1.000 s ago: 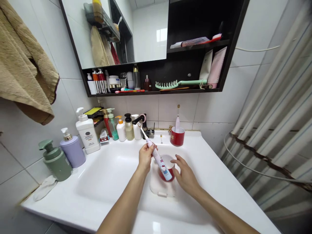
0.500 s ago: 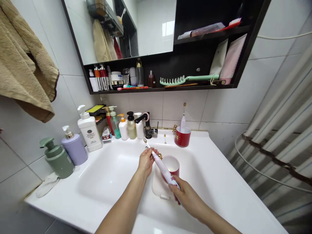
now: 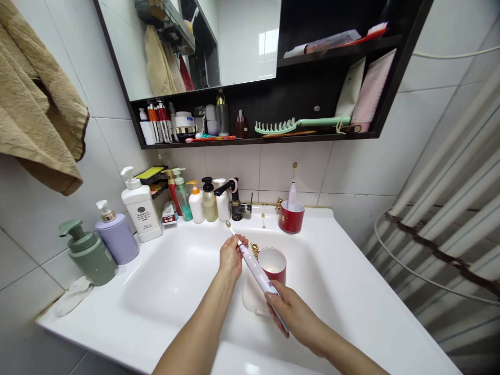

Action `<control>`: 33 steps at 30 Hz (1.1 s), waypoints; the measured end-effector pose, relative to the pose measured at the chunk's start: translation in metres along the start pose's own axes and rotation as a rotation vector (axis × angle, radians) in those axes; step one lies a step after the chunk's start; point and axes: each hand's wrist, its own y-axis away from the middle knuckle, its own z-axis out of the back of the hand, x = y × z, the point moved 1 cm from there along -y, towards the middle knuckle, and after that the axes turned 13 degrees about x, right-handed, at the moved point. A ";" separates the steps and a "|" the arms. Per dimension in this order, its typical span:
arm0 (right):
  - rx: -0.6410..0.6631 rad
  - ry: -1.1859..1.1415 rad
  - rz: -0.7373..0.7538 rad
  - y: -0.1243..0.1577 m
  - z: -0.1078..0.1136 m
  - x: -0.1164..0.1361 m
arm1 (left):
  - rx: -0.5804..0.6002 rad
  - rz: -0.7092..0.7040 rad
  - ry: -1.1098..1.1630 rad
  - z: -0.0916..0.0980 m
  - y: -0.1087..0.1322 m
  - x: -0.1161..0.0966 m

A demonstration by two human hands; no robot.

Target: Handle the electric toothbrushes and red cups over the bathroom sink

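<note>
Over the basin, my right hand (image 3: 291,312) is wrapped round the lower handle of a pale pink electric toothbrush (image 3: 255,268). My left hand (image 3: 232,256) has its fingers closed at the neck of the same brush, just below the head. The toothbrush slants, with its bristle end up and to the left, towards the faucet. Behind it a red cup (image 3: 272,263) with a white inside and a gold handle stands on a whitish tray (image 3: 252,299) in the sink. Part of the cup is hidden by the toothbrush and my right hand.
A second red cup (image 3: 291,219) holding another electric toothbrush (image 3: 292,194) stands on the back ledge, near a loose brush head (image 3: 263,221). Beside the black faucet (image 3: 235,200) are several pump bottles. A dark shelf (image 3: 250,141) with a green hairbrush (image 3: 279,127) overhangs the white sink (image 3: 167,291).
The toothbrush has turned slightly about its length, and its head sits a little further left. Both hands still hold it. The whole view has shifted slightly.
</note>
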 end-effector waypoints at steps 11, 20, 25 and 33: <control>0.000 0.051 -0.011 0.002 0.001 0.003 | -0.027 0.002 0.027 0.001 -0.002 0.001; 0.023 0.017 -0.051 0.003 0.002 0.002 | -0.088 0.038 0.009 0.001 -0.003 0.005; -0.031 0.090 -0.019 0.007 0.004 0.002 | -0.109 0.018 -0.006 0.004 -0.005 0.002; -0.061 -0.069 0.005 0.008 0.008 0.002 | -0.053 0.134 -0.345 0.012 -0.021 -0.001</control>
